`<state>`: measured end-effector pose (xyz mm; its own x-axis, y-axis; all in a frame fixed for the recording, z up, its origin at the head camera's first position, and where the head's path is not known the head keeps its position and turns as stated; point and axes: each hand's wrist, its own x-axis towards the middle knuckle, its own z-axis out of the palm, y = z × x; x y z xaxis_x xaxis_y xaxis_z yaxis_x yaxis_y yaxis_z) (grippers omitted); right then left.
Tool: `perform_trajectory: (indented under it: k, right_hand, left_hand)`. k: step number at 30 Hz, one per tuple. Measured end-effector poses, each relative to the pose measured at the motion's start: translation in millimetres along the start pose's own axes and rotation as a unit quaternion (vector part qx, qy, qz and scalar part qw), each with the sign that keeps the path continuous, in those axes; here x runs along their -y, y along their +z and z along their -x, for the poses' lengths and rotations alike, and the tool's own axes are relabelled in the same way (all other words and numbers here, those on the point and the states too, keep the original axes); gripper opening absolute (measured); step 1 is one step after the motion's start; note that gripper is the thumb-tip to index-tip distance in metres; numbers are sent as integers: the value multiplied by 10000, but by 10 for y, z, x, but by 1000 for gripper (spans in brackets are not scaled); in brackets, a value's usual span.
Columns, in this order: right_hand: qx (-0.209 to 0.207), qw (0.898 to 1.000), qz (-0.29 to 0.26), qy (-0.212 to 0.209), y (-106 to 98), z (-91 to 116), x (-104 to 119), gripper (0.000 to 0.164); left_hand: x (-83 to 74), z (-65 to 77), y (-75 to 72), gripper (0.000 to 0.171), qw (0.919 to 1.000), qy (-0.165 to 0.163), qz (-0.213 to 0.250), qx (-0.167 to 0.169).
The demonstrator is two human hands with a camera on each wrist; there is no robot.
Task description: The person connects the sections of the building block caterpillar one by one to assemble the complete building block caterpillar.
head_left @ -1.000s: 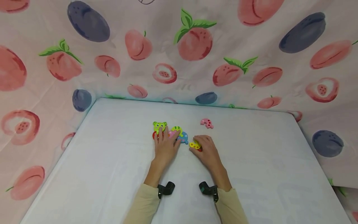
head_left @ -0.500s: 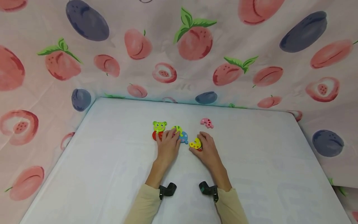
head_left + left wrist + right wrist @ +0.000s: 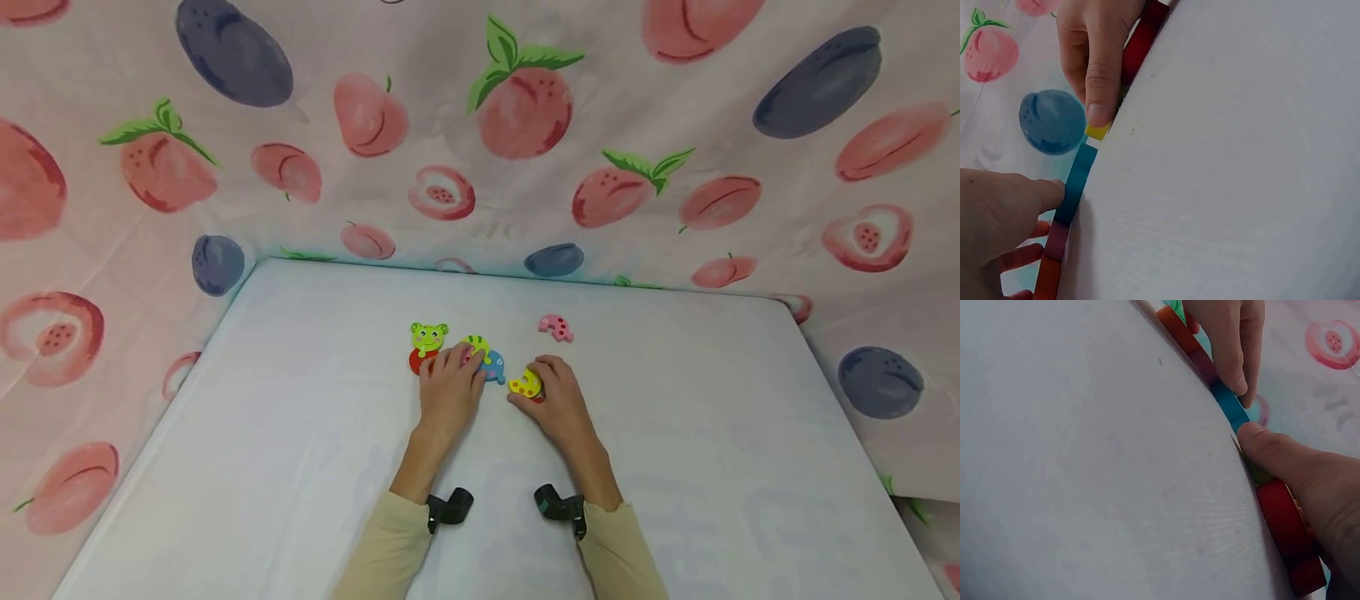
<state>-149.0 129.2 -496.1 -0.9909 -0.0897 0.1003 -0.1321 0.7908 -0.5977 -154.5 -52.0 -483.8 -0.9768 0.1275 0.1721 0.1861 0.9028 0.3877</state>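
In the head view, my left hand [image 3: 448,392] lies over a row of joined caterpillar puzzle pieces, with its fingers bent over a partly hidden pink piece [image 3: 1057,240]. Its thumb is against the blue piece [image 3: 493,367]. A striped green piece [image 3: 475,342] shows just beyond the fingers. At the row's left end are a green smiling head piece [image 3: 428,337] and a red piece [image 3: 419,362]. My right hand [image 3: 561,400] grips a spotted yellow curved piece [image 3: 527,384] and a red piece [image 3: 1285,519] between thumb and fingers, a short way right of the blue piece.
A pink piece with red spots [image 3: 556,327] lies alone farther back, beyond my right hand. All the pieces are on a white-covered table [image 3: 300,467]. A fruit-printed cloth [image 3: 510,208] rises behind its far edge. Each wrist bears a small black camera [image 3: 452,506].
My left hand has drawn back and slightly right, its spread fingers now bent, uncovering the green head. The right hand stays put, its fingers slightly farther off the yellow piece's top.
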Motion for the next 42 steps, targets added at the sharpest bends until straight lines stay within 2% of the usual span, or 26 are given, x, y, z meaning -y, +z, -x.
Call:
perform_trajectory:
  k: [4,10,13,22,28,33,42]
  right_hand:
    - [-151,9998,54,-72,2,3,-6,57]
    - [-685,9966,-118,-433,5,12,-6,42]
    - [-780,9956,-223,-469,9,22,-3,45]
    - [-804,9937,-304,-725,10,3,0,50]
    - [-1026,9885,-200,-1095,11,14,11,50]
    - [-1158,9853,-231,-1234,8,8,9,50]
    - [-959,9870,-346,-1238,12,14,18,49]
  left_hand:
    - [-1,-18,-12,40,9999,-24,2,117]
    - [24,-93,-45,40,9997,-168,103,157]
    - [27,-120,-41,42,9994,-197,128,266]
    - [53,-186,-6,42,9992,-204,140,316]
    - [63,-174,5,42,9994,-174,217,229]
    - [75,-171,11,42,9992,-158,289,221]
    - [96,-180,15,40,9989,-210,354,233]
